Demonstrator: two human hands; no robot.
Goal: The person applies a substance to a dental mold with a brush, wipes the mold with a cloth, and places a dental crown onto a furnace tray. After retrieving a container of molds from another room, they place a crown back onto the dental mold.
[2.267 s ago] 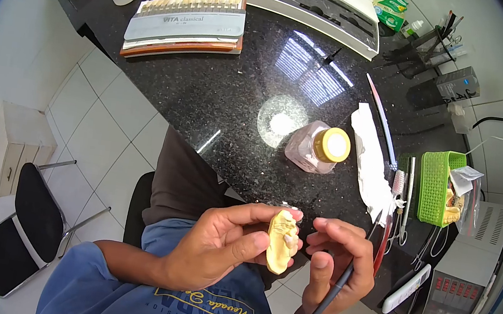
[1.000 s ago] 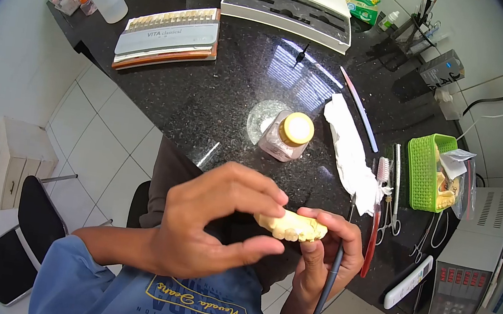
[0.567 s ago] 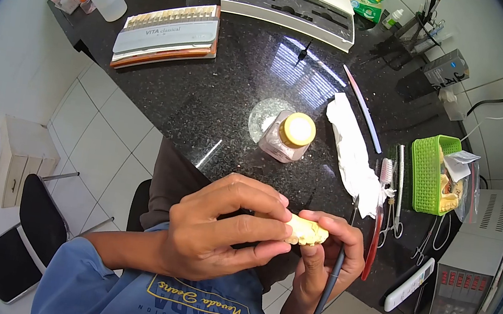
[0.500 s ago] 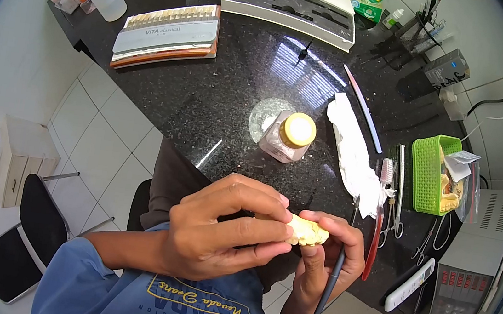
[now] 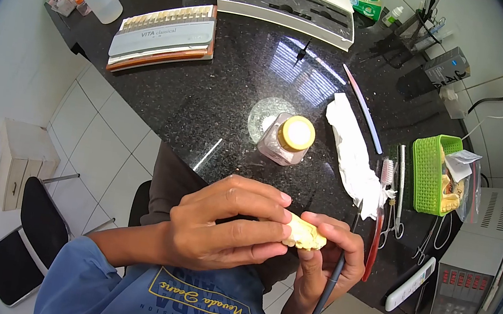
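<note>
A yellow dental cast [image 5: 306,235] is held between both hands above the table's front edge. My left hand [image 5: 233,221] grips its left end, fingertips on top and side. With thumb and index finger, my right hand [image 5: 340,254] pinches the right end. A slim dark-handled brush [image 5: 329,288] also rests in my right hand, slanting down past the palm; its tip is hard to make out. Just beyond the hands stands a clear jar with a yellow lid [image 5: 296,133], beside a round glass dish [image 5: 263,117] on the dark table.
A crumpled white tissue [image 5: 354,151], a pink-blue stick [image 5: 363,108], a red toothbrush [image 5: 375,237] and scissor-like clamps [image 5: 392,223] lie rightward. Beyond are a green basket [image 5: 426,180] and a grey machine [image 5: 469,268]. A shade guide [image 5: 162,37], squeeze bottle [image 5: 102,1] and open case [image 5: 287,28] sit farther back.
The cast has turned slightly in my fingers, and its right side tips a little lower. Both hands keep their hold. The view has shifted slightly.
</note>
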